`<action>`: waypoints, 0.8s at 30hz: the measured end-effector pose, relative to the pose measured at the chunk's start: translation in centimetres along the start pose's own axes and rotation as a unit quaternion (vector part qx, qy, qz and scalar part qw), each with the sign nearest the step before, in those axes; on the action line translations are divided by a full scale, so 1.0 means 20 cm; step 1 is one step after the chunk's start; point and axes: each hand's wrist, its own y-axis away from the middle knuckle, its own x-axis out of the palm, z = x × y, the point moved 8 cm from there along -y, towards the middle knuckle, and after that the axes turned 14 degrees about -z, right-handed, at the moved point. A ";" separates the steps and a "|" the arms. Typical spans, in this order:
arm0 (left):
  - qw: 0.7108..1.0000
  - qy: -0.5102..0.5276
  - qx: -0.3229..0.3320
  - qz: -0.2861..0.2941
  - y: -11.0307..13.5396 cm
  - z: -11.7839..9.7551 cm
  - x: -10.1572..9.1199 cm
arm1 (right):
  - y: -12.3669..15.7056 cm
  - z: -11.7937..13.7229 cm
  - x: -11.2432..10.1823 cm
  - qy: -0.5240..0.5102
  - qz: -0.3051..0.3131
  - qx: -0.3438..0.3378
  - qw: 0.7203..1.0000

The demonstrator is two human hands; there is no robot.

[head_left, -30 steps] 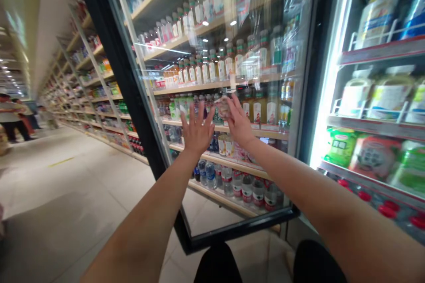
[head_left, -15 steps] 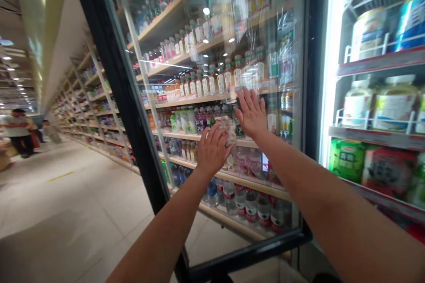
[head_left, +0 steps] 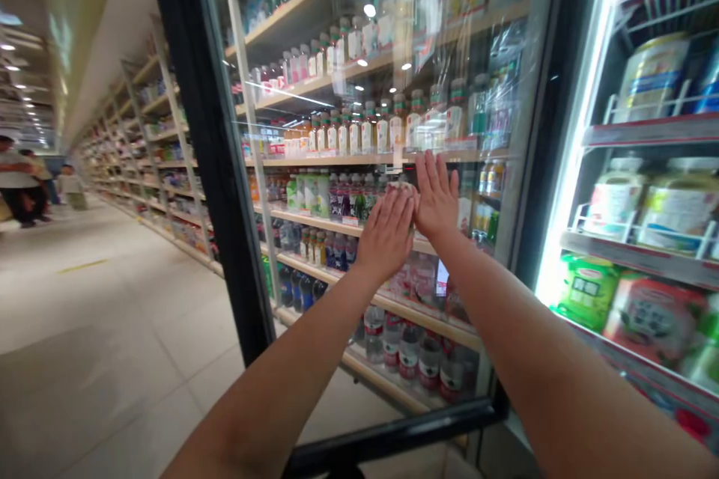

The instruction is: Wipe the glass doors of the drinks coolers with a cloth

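Observation:
My left hand (head_left: 386, 236) holds a crumpled, pale patterned cloth (head_left: 403, 186) against the glass door (head_left: 348, 254) of an upright cooler. Its fingers lie over the cloth and hide most of it. Right beside it, my right hand (head_left: 437, 197) is laid flat on the same pane, fingers stretched upward and holding nothing. The two hands meet or nearly meet at the cloth. The door stands swung open, its black frame (head_left: 205, 135) slanting down the left side.
Lit cooler shelves (head_left: 645, 251) with jars, cans and green and red packs are on the right. Through the glass show shelves of bottles (head_left: 359, 131). A long shelf row (head_left: 135, 135) lines the aisle floor (head_left: 112, 322), where people (head_left: 22, 179) stand far left.
My left hand has slid right and slightly up across the glass with the cloth, closing the gap to my right hand. My right hand stays flat on the pane. The view has shifted slightly.

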 end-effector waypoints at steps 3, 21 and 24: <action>1.000 -0.013 -0.002 -0.012 -0.04 0.10 -0.02 | 0.00 0.01 -0.01 0.000 -0.004 -0.001 1.000; 0.996 -0.033 0.082 -0.006 0.15 0.16 -0.15 | 0.00 0.02 -0.01 0.003 0.014 0.003 1.000; 0.991 -0.021 0.128 0.009 0.14 0.19 -0.15 | 0.01 0.01 -0.01 0.002 0.014 0.000 1.000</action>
